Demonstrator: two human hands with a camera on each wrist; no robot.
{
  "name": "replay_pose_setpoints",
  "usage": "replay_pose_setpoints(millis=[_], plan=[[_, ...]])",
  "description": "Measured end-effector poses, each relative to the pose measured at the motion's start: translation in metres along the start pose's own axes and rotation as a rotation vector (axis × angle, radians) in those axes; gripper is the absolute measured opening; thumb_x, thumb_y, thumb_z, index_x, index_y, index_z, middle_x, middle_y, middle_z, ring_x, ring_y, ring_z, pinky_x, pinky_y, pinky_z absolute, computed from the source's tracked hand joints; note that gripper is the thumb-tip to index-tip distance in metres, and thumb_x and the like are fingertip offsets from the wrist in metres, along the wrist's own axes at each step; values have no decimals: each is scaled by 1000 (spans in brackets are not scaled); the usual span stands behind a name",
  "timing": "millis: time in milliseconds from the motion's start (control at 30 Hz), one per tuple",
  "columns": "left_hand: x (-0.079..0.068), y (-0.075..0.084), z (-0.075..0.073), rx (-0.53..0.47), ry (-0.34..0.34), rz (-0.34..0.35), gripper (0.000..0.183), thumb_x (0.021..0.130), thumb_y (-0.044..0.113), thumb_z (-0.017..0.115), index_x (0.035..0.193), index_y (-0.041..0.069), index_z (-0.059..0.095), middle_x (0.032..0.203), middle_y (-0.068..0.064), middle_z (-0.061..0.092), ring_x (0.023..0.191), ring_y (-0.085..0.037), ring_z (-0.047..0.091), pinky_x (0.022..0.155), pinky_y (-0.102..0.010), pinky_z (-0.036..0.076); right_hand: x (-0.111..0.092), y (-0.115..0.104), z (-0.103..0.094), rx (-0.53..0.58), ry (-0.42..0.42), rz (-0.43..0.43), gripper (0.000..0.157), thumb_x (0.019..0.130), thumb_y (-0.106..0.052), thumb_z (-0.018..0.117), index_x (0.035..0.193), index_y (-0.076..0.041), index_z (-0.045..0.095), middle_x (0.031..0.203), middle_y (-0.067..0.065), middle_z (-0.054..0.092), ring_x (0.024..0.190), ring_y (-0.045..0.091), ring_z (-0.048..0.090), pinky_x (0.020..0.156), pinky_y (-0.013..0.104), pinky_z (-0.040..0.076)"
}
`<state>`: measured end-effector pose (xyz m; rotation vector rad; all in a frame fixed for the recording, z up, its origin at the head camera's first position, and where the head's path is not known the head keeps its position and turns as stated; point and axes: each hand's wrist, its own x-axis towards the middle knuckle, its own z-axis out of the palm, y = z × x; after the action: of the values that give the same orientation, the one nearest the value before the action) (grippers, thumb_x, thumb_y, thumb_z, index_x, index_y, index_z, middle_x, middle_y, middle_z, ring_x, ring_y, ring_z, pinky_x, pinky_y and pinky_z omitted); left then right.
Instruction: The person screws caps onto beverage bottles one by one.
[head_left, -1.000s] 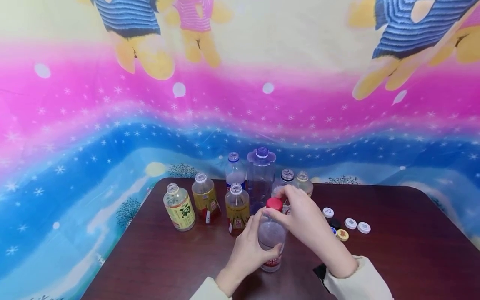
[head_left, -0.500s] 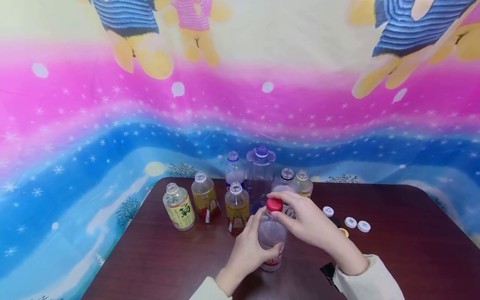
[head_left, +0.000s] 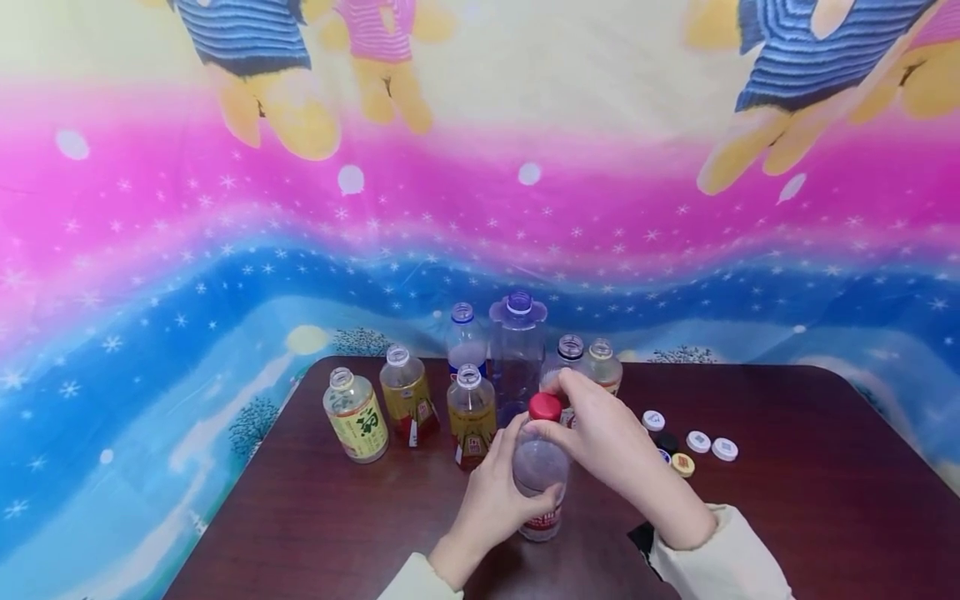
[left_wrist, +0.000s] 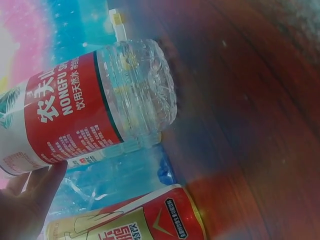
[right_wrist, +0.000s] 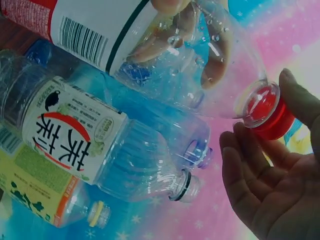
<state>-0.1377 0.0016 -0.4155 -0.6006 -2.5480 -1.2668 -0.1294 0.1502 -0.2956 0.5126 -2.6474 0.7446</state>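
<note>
One bottle (head_left: 540,468), probably light and easily dented, is upright between the desk's (head_left: 840,500) side edges, the left hand (head_left: 493,497) gripping its body, the right hand (head_left: 598,427) pinching the red cap (head_left: 545,407), likely the stiffer hold.

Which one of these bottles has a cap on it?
The Nongfu Spring bottle gripped by the left hand: a red cap sits on it, while the other bottles stand uncapped.

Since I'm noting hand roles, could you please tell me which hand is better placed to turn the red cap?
Probably the right hand: it is at the red cap, while the left hand grips the bottle below.
</note>
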Motion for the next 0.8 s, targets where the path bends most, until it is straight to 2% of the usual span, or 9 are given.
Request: replay_pose_setpoints(millis=[133, 233, 433, 633, 800], plan=[[0, -2, -1, 3, -31, -6, 87, 74, 41, 78, 144, 23, 30, 127, -9, 57, 102, -30, 66, 78, -43, 59, -2, 5, -3, 32, -52, -51, 46, 81, -30, 75, 118, -8, 59, 109, 6, 63, 87, 15, 61, 73, 34, 53], [1, -2, -1, 6, -39, -5, 87, 74, 41, 78, 144, 22, 31, 125, -8, 57, 101, -29, 66, 78, -42, 59, -3, 11, -8, 79, -88, -110, 47, 86, -27, 70, 127, -9, 57, 119, 8, 61, 97, 17, 62, 79, 38, 54], [2, -2, -2, 12, -34, -15, 86, 73, 42, 78, 142, 22, 32, 117, -4, 57, 93, -22, 66, 75, -38, 59, 1, 14, -11, 82, -72, -209, 27, 87, -15, 67, 113, -7, 66, 109, 4, 64, 94, 16, 63, 78, 34, 53], [3, 1, -2, 23, -37, -25, 85, 73, 42, 79, 141, 24, 33, 117, -6, 58, 94, -23, 66, 77, -40, 59, 4, 9, -8, -20, -51, -192, 21, 84, -12, 70, 103, -6, 67, 99, 4, 63, 92, 17, 60, 80, 39, 53], [3, 2, -3, 9, -21, -3, 84, 73, 40, 80, 141, 22, 33, 117, -6, 58, 96, -24, 66, 77, -40, 59, 3, 4, -6, -103, -5, -172, 18, 83, -14, 72, 99, -7, 66, 94, 3, 62, 86, 17, 57, 75, 37, 52]])
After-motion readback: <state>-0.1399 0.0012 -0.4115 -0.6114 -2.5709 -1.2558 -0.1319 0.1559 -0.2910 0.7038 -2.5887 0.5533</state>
